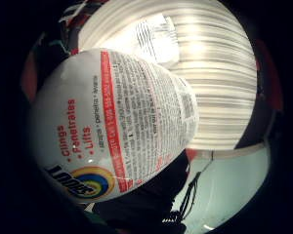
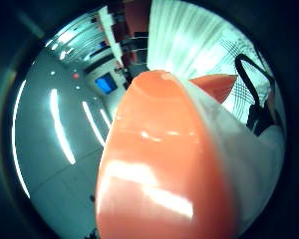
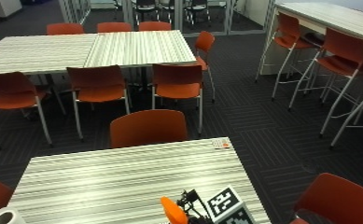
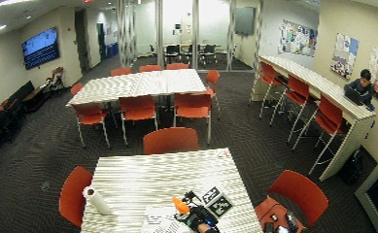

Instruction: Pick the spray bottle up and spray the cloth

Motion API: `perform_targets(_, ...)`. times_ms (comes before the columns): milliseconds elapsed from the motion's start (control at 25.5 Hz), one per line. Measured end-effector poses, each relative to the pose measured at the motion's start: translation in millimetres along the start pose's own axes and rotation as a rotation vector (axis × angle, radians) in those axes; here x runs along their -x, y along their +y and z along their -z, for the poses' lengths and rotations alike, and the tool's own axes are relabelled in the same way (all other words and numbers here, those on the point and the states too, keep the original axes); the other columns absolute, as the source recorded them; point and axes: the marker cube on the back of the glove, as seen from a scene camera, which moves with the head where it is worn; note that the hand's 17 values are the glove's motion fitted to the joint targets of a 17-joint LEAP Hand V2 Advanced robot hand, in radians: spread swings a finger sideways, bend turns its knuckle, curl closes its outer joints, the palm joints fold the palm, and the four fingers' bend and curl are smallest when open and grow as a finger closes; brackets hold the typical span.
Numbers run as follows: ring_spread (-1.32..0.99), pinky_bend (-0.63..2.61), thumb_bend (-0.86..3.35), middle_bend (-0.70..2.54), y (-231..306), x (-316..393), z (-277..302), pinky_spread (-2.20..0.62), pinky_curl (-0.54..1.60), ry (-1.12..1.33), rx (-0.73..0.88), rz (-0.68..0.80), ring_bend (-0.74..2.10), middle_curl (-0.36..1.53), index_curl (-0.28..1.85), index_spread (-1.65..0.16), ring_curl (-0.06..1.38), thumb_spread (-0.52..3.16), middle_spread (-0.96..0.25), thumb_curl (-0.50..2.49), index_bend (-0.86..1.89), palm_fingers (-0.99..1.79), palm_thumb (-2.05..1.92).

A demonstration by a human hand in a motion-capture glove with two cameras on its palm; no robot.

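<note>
At the near edge of the striped table [image 3: 125,177], my gloved right hand [image 3: 195,213] grips the spray bottle and holds it above the tabletop. The bottle's orange spray head [image 3: 173,211] sticks out to the left of the hand. The little finger side palm view is filled by the bottle's white body [image 1: 117,122] with its red lettering. Close to the thumb side palm camera is the orange head [image 2: 159,164]. A white printed cloth [image 4: 157,221] lies flat on the table just left of the hand [image 4: 200,219], and shows beyond the bottle as a cloth [image 1: 154,31].
A paper towel roll [image 3: 4,217] lies at the table's near left corner. A small card [image 3: 221,144] sits at the far right corner. An orange chair [image 3: 148,127] stands at the table's far side, another chair [image 3: 336,198] to its right.
</note>
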Motion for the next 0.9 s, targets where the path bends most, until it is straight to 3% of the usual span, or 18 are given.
perform_targets(392, -0.21, 0.11, -0.02, 0.51, 30, 5, 16, 0.04, 0.18, -0.311, -0.212, 0.306, 0.49, 0.57, 0.61, -0.17, 0.5, 0.35, -0.08, 0.83, 0.43, 1.01, 1.14)
perform_targets(902, -0.21, 0.11, -0.02, 0.5, 23, 22, 9, 0.05, 0.18, -0.283, -0.267, 0.304, 0.47, 0.58, 0.62, -0.18, 0.5, 0.36, -0.09, 0.83, 0.41, 1.01, 1.14)
